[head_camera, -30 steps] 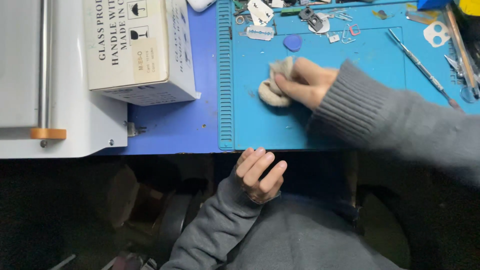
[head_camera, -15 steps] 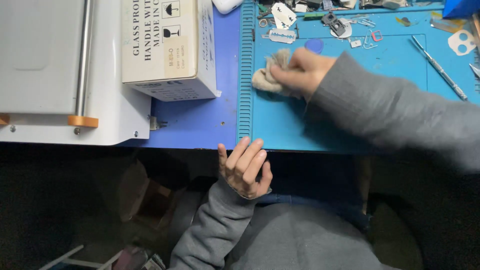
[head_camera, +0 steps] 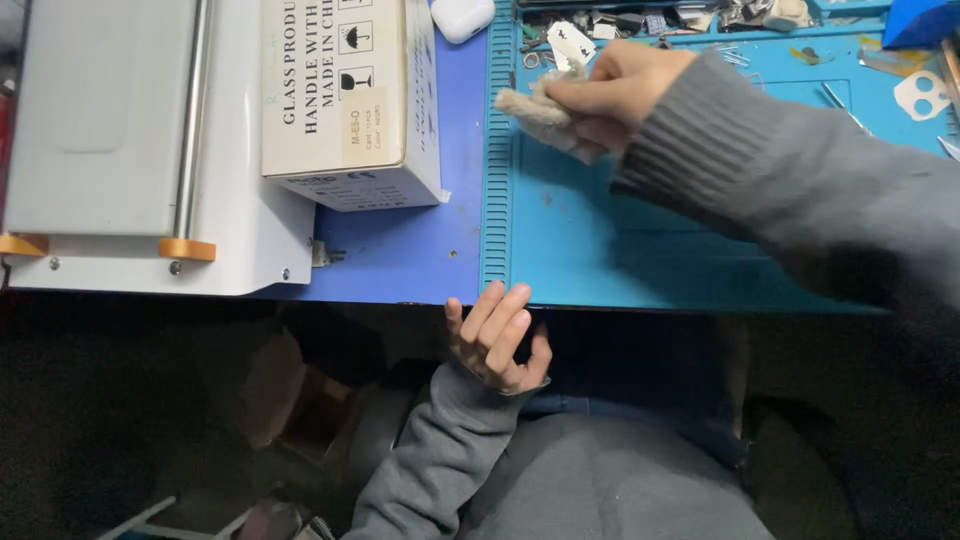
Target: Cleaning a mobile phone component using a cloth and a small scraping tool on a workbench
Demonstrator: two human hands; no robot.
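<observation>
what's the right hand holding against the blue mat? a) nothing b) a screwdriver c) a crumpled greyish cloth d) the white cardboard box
c: the right hand is closed around a crumpled greyish cloth that sits on the blue mat, while the white cardboard box stands apart to the side and the left hand is open at the table edge, holding nothing.

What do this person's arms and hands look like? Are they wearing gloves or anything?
No gloves: both the left hand and the right hand are bare. Both arms wear grey knit sleeves with ribbed cuffs, seemingly one sweater. No rings, watch or markings are visible.
</observation>
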